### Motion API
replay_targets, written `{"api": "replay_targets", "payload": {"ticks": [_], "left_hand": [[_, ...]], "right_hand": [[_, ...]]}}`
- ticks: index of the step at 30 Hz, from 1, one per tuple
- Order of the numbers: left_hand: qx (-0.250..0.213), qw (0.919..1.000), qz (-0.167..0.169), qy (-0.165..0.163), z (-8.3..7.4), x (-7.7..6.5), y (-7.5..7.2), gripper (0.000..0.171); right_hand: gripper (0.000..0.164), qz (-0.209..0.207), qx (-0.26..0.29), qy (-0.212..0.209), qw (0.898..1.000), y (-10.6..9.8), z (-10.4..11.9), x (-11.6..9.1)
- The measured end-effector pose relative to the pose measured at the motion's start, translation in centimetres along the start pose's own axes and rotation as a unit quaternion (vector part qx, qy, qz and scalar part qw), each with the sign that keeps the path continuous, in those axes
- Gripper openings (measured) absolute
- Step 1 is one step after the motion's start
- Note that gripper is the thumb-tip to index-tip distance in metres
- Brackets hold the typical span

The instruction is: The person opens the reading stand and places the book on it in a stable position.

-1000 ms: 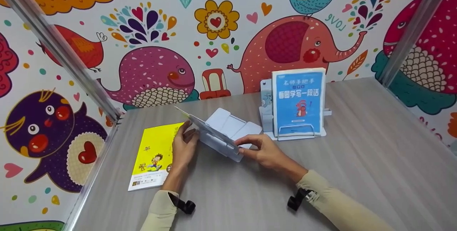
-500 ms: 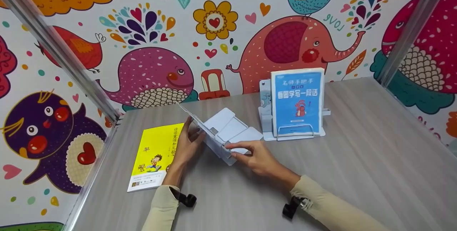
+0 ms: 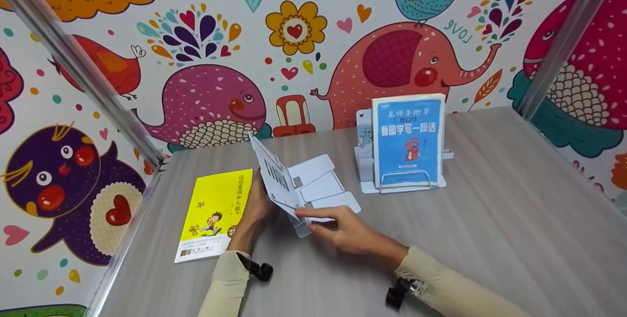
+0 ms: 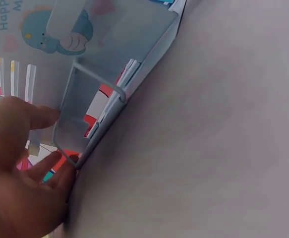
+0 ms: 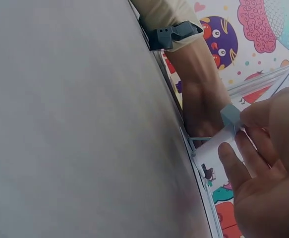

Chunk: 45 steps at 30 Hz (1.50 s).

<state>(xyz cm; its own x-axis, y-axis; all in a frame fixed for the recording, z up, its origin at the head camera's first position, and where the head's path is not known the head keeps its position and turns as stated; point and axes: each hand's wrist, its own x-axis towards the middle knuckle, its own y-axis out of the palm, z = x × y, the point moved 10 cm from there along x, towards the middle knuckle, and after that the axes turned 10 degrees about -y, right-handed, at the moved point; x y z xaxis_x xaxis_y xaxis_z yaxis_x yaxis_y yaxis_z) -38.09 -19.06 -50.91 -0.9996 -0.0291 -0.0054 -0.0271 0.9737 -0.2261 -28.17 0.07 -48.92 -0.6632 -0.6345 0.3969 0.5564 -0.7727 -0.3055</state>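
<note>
Holding a pale folding book stand (image 3: 321,189) near the middle of the wood-grain table (image 3: 514,238), opened, slotted panel (image 3: 281,192) tilted up on the nine o'clock side, flat base sections spread toward three o'clock. Not showing clearly whether touching the tabletop. Gripping it at nine o'clock with the left hand (image 3: 259,204), partly hidden behind the panel, thumb on one face and fingers around the lower edge. Pinching its near corner at six o'clock with the right hand (image 3: 345,231), between thumb and forefinger. Showing a wire page holder (image 4: 97,78) and a blue cartoon dinosaur (image 4: 37,39) in the left wrist view. Lying flat at nine o'clock, just beside the left hand: a yellow book (image 3: 210,204). Leaning at two o'clock on a white book stand (image 3: 365,160): a blue-covered book (image 3: 409,143), upright. Rising at twelve o'clock: a cartoon-printed wall (image 3: 294,72).
</note>
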Motion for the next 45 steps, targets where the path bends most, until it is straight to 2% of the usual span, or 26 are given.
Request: {"api": "replay_targets", "payload": {"ticks": [5, 10, 12, 16, 21, 25, 28, 35, 45], "left_hand": [[0.008, 0.9993, -0.036, -0.003, -0.7, -0.4, -0.2, 0.085], [-0.015, 0.9962, -0.085, -0.006, -1.7, -1.4, -1.3, 0.096], [-0.024, 0.9943, -0.103, 0.011, -2.5, -2.1, -1.9, 0.097], [-0.033, 0.9894, -0.124, 0.069, -4.5, -3.6, -3.0, 0.091], [0.003, 0.9842, -0.115, 0.135, -6.4, -5.5, -3.1, 0.077], [0.058, 0.9737, -0.11, 0.191, -7.6, -7.0, -2.8, 0.066], [0.081, 0.9688, -0.096, 0.213, -8.0, -7.6, -2.5, 0.059], [0.075, 0.9727, -0.053, 0.213, -8.3, -7.5, -1.8, 0.054], [0.112, 0.9723, -0.028, 0.203, -8.6, -7.5, -0.9, 0.071]], "right_hand": [[0.044, 0.0, -0.018, 0.017, 1.0, -1.1, -0.6, -0.1], [0.04, -0.024, -0.097, 0.053, 0.994, -4.1, -1.8, -0.4], [0.041, -0.034, -0.132, 0.07, 0.988, -5.4, -2.3, -0.6], [0.045, -0.047, -0.168, 0.093, 0.98, -7.3, -3.3, -1.1], [0.049, -0.033, -0.168, 0.113, 0.979, -7.8, -4.3, -1.4], [0.049, -0.009, -0.177, 0.127, 0.976, -7.5, -4.7, -1.4], [0.048, 0.005, -0.191, 0.137, 0.972, -7.4, -4.8, -1.4], [0.047, 0.023, -0.22, 0.142, 0.965, -6.8, -4.9, -1.4], [0.029, -0.024, -0.164, 0.143, 0.976, -7.7, -5.1, -1.2]]}}
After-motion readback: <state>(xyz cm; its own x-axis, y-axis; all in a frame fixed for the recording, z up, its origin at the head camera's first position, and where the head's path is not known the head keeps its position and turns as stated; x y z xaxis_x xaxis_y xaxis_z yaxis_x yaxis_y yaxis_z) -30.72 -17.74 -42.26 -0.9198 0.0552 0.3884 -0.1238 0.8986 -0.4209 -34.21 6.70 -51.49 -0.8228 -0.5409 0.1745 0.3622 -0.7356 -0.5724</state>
